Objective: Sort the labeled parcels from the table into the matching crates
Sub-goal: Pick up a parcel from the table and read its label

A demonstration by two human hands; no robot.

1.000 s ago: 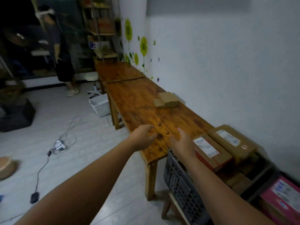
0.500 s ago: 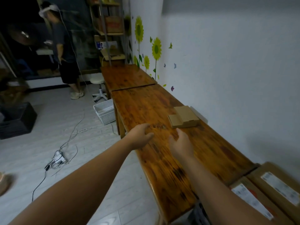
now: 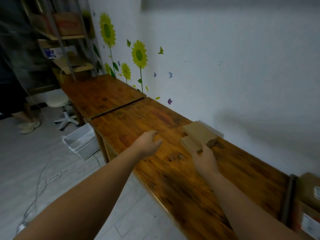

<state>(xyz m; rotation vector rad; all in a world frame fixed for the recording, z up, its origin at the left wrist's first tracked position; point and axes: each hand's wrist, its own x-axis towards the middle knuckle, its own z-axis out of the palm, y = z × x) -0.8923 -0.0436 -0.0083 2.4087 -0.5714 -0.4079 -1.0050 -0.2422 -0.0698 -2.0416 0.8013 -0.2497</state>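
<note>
Two brown cardboard parcels lie stacked on the wooden table [image 3: 155,118] near the wall: a thicker parcel [image 3: 199,133] on top of a flat parcel [image 3: 188,144]. My right hand [image 3: 204,160] reaches forward and its fingertips touch the near corner of the flat parcel. Further left, my left hand [image 3: 149,144] hovers open over bare wood, holding nothing. At the far right edge a dark crate [image 3: 288,196] holds brown labeled parcels [image 3: 310,191], only partly in view.
A white slab [image 3: 212,130] lies behind the stack against the wall. A white basket [image 3: 81,141] and a white stool [image 3: 60,104] stand on the floor left of the table. A person [image 3: 15,75] stands by a shelf [image 3: 65,40]. Cables [image 3: 39,179] trail across the floor.
My view moved along the table toward the stack, leaving the crates at the right edge. My right hand advanced and now touches the flat parcel; my left hand moved forward too.
</note>
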